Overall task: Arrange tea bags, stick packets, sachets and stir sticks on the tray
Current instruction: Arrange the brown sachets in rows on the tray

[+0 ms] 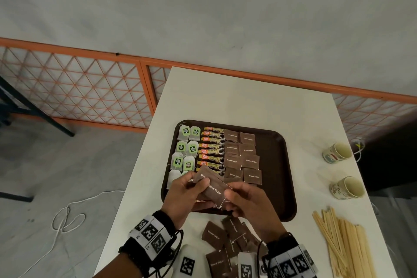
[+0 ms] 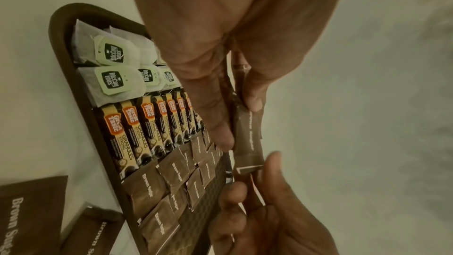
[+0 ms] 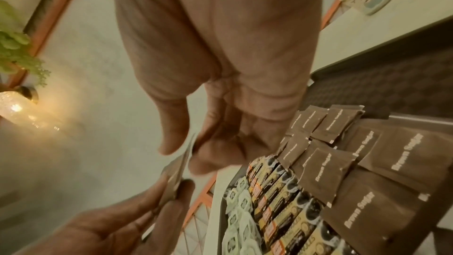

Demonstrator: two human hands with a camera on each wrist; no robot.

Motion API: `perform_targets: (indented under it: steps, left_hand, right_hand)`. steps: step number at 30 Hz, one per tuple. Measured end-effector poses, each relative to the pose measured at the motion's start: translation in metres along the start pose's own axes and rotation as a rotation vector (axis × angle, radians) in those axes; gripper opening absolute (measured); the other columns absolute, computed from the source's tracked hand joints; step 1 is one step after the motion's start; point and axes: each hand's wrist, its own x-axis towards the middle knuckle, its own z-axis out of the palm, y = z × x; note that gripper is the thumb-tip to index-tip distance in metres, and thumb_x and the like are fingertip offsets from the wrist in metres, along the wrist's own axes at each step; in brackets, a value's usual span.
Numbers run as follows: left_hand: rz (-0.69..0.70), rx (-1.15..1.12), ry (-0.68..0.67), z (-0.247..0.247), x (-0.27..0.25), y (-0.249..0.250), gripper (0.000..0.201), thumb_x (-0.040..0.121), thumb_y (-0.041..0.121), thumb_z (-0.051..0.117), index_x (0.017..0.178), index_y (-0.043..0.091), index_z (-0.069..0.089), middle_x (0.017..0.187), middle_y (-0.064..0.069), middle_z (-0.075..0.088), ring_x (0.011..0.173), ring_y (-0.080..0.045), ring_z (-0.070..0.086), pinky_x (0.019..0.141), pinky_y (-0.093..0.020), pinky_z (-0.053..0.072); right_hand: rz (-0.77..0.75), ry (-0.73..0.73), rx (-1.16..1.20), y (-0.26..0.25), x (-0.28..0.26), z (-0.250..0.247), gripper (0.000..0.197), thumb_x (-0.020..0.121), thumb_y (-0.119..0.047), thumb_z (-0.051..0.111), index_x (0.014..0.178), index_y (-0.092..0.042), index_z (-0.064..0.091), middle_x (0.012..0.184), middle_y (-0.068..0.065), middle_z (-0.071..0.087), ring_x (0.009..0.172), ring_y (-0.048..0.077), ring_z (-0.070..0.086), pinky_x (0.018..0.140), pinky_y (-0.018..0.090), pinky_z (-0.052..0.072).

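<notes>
Both hands hover over the near left part of the brown tray [image 1: 279, 165]. My left hand [image 1: 194, 184] pinches a small bunch of brown sugar sachets [image 1: 213, 188] between thumb and fingers. My right hand [image 1: 230, 194] pinches the other end of one of them. In the left wrist view the left hand [image 2: 239, 123] grips the sachet [image 2: 247, 135] edge-on. On the tray lie tea bags [image 1: 186, 149] at the left, stick packets [image 1: 211, 147] in the middle and sachets [image 1: 242, 156] beside them. Loose sachets [image 1: 225, 239] and stir sticks [image 1: 343, 244] lie on the table.
Two paper cups [image 1: 337, 152] [image 1: 347, 187] lie on their sides at the white table's [image 1: 248, 92] right edge. The right part of the tray is bare. An orange lattice railing [image 1: 79, 88] runs behind the table. A white cable [image 1: 67, 216] lies on the floor at the left.
</notes>
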Motion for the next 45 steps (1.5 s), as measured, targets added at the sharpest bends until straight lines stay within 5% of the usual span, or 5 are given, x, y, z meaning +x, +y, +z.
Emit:
perform_targets:
  steps: [16, 29, 35, 41, 45]
  left_hand:
    - [-0.128, 0.116, 0.015, -0.052, 0.031, -0.02, 0.015, 0.098, 0.004, 0.052, 0.109, 0.008, 0.061, 0.102, -0.016, 0.074, 0.09, -0.032, 0.074, 0.079, -0.05, 0.059]
    - [-0.159, 0.2, -0.023, -0.023, 0.046, -0.02, 0.016, 0.099, 0.003, 0.049, 0.111, 0.006, 0.059, 0.102, -0.018, 0.073, 0.091, -0.032, 0.073, 0.076, -0.048, 0.06]
    - [-0.23, 0.093, -0.012, -0.015, 0.041, -0.018, 0.021, 0.102, 0.006, 0.044, 0.114, 0.01, 0.06, 0.106, -0.02, 0.072, 0.094, -0.036, 0.072, 0.08, -0.049, 0.059]
    - [-0.247, 0.171, -0.072, -0.006, 0.04, -0.016, 0.016, 0.097, 0.006, 0.055, 0.107, 0.004, 0.066, 0.106, -0.021, 0.072, 0.094, -0.034, 0.072, 0.079, -0.046, 0.059]
    - [-0.272, 0.289, -0.123, -0.001, 0.036, -0.019, 0.014, 0.096, 0.015, 0.058, 0.104, 0.008, 0.069, 0.099, -0.013, 0.075, 0.091, -0.026, 0.074, 0.077, -0.041, 0.06]
  right_hand:
    - [0.128, 0.457, -0.409, -0.016, 0.123, -0.082, 0.011, 0.09, -0.012, 0.065, 0.084, -0.02, 0.07, 0.084, 0.003, 0.073, 0.086, 0.024, 0.071, 0.079, 0.047, 0.061]
    - [0.315, 0.437, -0.392, 0.055, 0.073, -0.089, 0.011, 0.088, -0.014, 0.071, 0.095, -0.006, 0.072, 0.078, 0.004, 0.071, 0.07, 0.017, 0.063, 0.066, 0.032, 0.053]
    - [0.251, 0.664, -0.614, 0.042, 0.062, -0.082, 0.02, 0.081, -0.031, 0.078, 0.079, -0.021, 0.061, 0.078, -0.008, 0.063, 0.083, 0.017, 0.062, 0.069, 0.026, 0.042]
    - [0.061, 0.075, -0.409, 0.009, 0.03, -0.016, 0.021, 0.089, -0.04, 0.067, 0.1, -0.022, 0.069, 0.084, -0.008, 0.071, 0.074, -0.001, 0.066, 0.067, 0.016, 0.052]
    - [0.115, 0.077, -0.303, 0.028, 0.02, 0.009, 0.015, 0.093, -0.027, 0.065, 0.1, -0.016, 0.071, 0.088, 0.001, 0.074, 0.072, 0.007, 0.067, 0.064, 0.016, 0.051]
